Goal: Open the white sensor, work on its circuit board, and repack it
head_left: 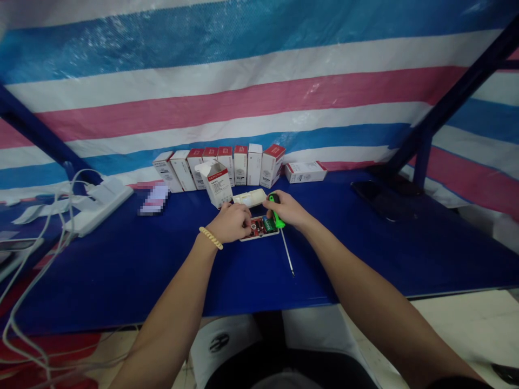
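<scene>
My right hand is closed round the black and green handle of a screwdriver, whose shaft points down toward me over the table. Under my hands lies an opened detector housing with a red and green circuit board in it. My left hand has its fingers curled at the left end of that housing; whether anything sits between the fingertips is hidden. Just behind is the white detector cover. An opened detector box stands behind my left hand, its flaps up.
A row of red and white boxes stands along the back, and another box lies to the right. At left are a white power strip with cables and a blurred-out item. A dark phone-like slab lies at right.
</scene>
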### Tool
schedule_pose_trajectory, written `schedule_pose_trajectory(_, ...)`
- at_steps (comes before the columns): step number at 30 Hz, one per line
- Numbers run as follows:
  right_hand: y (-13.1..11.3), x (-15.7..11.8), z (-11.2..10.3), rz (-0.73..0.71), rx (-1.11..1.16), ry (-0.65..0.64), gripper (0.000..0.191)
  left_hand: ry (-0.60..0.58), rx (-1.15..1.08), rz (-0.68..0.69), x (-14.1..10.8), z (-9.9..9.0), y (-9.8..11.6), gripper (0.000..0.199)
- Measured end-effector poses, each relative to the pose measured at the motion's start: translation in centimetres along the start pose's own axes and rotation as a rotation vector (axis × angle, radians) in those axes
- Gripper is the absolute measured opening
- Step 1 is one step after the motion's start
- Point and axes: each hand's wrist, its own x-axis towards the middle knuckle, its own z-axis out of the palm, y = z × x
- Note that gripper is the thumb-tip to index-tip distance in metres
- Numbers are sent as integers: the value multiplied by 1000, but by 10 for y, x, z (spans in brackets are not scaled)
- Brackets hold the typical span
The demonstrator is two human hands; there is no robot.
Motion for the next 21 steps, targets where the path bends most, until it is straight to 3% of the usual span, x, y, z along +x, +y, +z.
schedule_pose_trajectory(7,-1,-1,-2,-17,-17,3,18,-13,51,-21,-1,-5,2,17)
schedule_pose_trajectory(14,-2,-1,-3,-18,-27,4,18,-36,-43,22,0,-2,2,7)
schedule_pose_trajectory(21,-2,-2,-2,-27,-25,2,17,-30,-18,-23,1,2,3,6)
